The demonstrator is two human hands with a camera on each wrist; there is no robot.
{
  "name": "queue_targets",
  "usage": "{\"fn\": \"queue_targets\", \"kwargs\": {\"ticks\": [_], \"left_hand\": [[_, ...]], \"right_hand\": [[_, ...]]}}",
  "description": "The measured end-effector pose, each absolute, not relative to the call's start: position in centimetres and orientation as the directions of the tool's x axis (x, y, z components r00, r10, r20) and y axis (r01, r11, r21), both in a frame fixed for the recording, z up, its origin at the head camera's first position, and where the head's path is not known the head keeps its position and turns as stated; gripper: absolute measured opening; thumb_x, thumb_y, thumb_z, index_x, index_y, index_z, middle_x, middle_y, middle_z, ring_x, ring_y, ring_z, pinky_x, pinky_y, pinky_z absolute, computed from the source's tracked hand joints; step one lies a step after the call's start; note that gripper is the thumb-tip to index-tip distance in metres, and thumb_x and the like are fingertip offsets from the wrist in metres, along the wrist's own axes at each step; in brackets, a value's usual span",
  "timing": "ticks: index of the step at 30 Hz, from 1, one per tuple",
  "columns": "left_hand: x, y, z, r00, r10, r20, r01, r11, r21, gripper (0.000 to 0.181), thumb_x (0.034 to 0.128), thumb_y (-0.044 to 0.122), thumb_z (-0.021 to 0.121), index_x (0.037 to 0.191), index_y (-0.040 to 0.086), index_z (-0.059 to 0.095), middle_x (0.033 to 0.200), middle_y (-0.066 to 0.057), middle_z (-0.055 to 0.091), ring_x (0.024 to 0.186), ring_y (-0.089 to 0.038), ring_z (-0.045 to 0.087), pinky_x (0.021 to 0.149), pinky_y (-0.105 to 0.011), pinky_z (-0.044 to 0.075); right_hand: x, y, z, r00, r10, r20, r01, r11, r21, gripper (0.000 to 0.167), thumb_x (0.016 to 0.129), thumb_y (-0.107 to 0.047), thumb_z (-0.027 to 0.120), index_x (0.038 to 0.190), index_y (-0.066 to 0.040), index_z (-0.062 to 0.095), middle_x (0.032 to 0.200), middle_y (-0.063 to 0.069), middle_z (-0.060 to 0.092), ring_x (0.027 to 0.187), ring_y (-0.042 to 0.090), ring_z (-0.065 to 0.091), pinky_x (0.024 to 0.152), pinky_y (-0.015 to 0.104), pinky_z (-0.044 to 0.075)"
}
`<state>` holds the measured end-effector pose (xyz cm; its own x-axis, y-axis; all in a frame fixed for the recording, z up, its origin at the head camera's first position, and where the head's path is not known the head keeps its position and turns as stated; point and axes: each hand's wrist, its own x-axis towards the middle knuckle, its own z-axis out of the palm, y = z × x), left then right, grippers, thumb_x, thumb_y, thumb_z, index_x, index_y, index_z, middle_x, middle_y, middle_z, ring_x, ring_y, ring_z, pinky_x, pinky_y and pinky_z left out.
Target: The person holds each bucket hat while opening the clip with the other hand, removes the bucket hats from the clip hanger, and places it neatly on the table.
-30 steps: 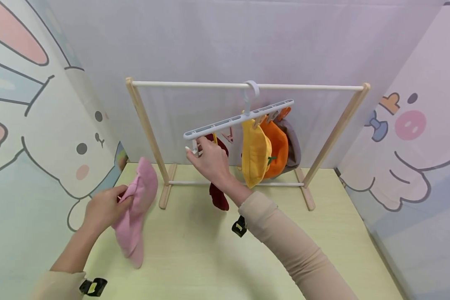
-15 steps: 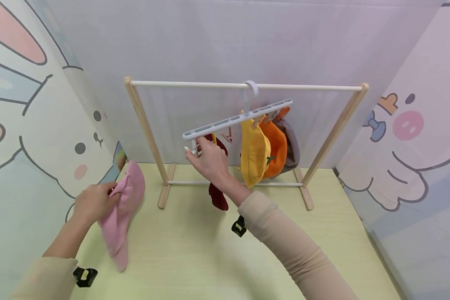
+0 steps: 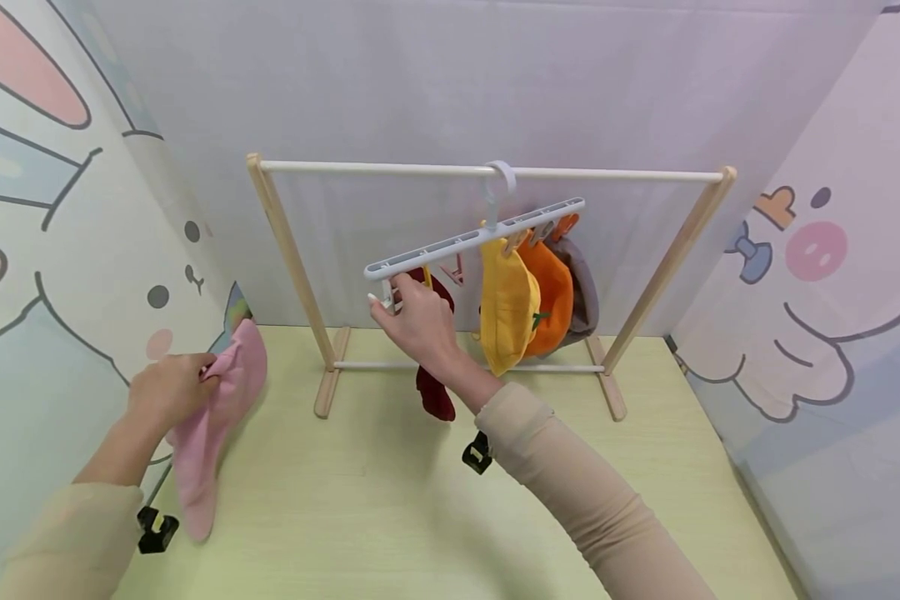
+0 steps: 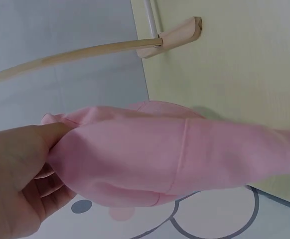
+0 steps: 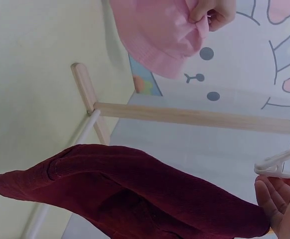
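My left hand holds a pink bucket hat by its edge, off to the left of the rack. The hat hangs down from the fingers, and its crown and brim show in the left wrist view. My right hand pinches a white clip at the left end of the pale grey hanger. Just behind that hand hangs a dark red hat, partly hidden by it in the head view. A yellow hat, an orange hat and a grey-purple hat hang on the hanger's right half.
The hanger hooks over the white top bar of a wooden rack and slants down to the left. An unused pink clip dangles between the red and yellow hats. Cartoon-printed walls enclose the pale table on the left, back and right.
My left hand has moved left, away from the rack, carrying the pink hat with it. The right hand has stayed at the white clip, and the hanger keeps its slant.
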<state>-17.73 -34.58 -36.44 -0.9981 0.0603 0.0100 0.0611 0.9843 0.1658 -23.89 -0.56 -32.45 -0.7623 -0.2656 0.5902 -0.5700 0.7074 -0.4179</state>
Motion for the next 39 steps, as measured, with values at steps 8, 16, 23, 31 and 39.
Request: {"fn": "queue_targets", "kwargs": {"ticks": [8, 16, 23, 31, 39], "left_hand": [[-18.4, -35.5, -36.5, -0.999, 0.031, -0.012, 0.029, 0.990, 0.141, 0.022, 0.0855, 0.024, 0.058, 0.099, 0.008, 0.062, 0.087, -0.027, 0.059, 0.060, -0.039, 0.051, 0.043, -0.044, 0.036], [-19.0, -36.2, -38.0, -0.996, 0.072, 0.048, 0.075, 0.994, 0.080, 0.010, 0.0849, 0.014, 0.057, 0.090, 0.007, 0.063, 0.079, -0.024, 0.059, 0.057, -0.040, 0.054, 0.039, -0.045, 0.037], [-19.3, -35.6, -39.3, -0.996, 0.075, 0.048, 0.078, 0.995, 0.063, 0.015, 0.0844, 0.008, 0.054, 0.095, 0.005, 0.064, 0.078, -0.025, 0.059, 0.062, -0.047, 0.054, 0.042, -0.049, 0.039], [-19.5, -34.0, -40.9, -0.993, 0.083, 0.086, 0.087, 0.995, 0.048, 0.016, 0.0840, 0.007, 0.054, 0.095, 0.005, 0.065, 0.079, -0.026, 0.060, 0.063, -0.048, 0.055, 0.044, -0.051, 0.040], [-19.7, -33.1, -43.2, -0.994, 0.085, 0.070, 0.088, 0.995, 0.041, 0.016, 0.0838, 0.009, 0.055, 0.096, 0.005, 0.064, 0.076, -0.022, 0.061, 0.062, -0.040, 0.056, 0.045, -0.049, 0.041]], "right_hand": [[-23.9, -0.6, -32.4, -0.760, -0.265, 0.593, -0.569, 0.713, -0.410, 0.026, 0.086, -0.036, 0.059, 0.092, -0.011, 0.057, 0.072, -0.003, 0.060, 0.062, 0.005, 0.058, 0.049, 0.020, 0.040], [-23.8, -0.6, -32.6, -0.760, -0.261, 0.595, -0.566, 0.715, -0.410, 0.024, 0.086, -0.036, 0.059, 0.092, -0.013, 0.056, 0.074, -0.003, 0.061, 0.063, 0.005, 0.059, 0.050, 0.020, 0.042], [-23.8, -0.6, -32.5, -0.753, -0.256, 0.606, -0.571, 0.713, -0.407, 0.023, 0.085, -0.035, 0.060, 0.093, -0.013, 0.057, 0.074, -0.004, 0.061, 0.061, 0.005, 0.058, 0.049, 0.019, 0.041], [-23.8, -0.6, -32.4, -0.761, -0.257, 0.595, -0.565, 0.713, -0.415, 0.023, 0.085, -0.035, 0.060, 0.094, -0.014, 0.057, 0.075, -0.005, 0.062, 0.064, 0.004, 0.061, 0.049, 0.018, 0.041], [-23.7, -0.6, -32.4, -0.759, -0.264, 0.595, -0.571, 0.708, -0.416, 0.022, 0.086, -0.035, 0.060, 0.093, -0.014, 0.057, 0.074, -0.004, 0.061, 0.064, 0.004, 0.061, 0.048, 0.018, 0.040]]}}
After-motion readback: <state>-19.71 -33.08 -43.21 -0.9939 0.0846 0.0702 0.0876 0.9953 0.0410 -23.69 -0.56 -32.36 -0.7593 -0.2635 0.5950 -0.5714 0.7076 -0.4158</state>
